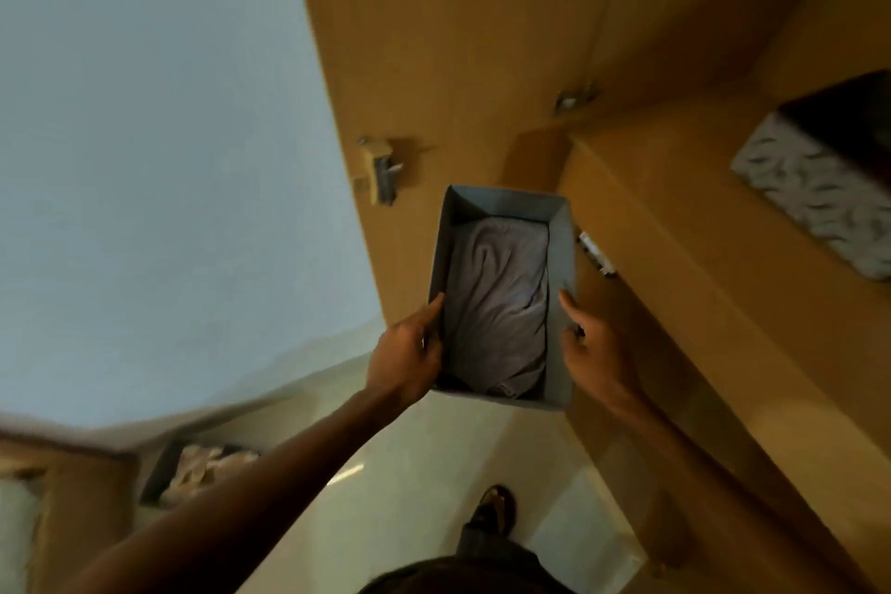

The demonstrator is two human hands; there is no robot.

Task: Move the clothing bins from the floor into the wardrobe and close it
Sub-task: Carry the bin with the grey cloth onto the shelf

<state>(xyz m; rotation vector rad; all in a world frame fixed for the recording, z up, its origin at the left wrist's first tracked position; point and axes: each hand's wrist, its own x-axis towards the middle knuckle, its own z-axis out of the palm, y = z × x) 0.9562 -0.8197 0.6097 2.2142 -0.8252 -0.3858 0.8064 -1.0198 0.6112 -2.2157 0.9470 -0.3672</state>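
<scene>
A grey fabric bin (561, 256) with folded grey clothing (496, 304) inside hangs in the air between my hands, in front of the open wooden wardrobe (675, 265). My left hand (410, 352) grips its left wall, thumb over the rim. My right hand (595, 347) grips its right wall. A patterned white bin (810, 188) with a dark inside sits on a wardrobe shelf at the right. Another dark bin (202, 473) with pale clothing stands on the floor at the lower left.
The open wardrobe door (434, 63) with a latch (381, 174) stands just left of the held bin. A pale blue wall (168, 159) fills the left. My foot in a sandal (494, 509) is on the light tiled floor (434, 473).
</scene>
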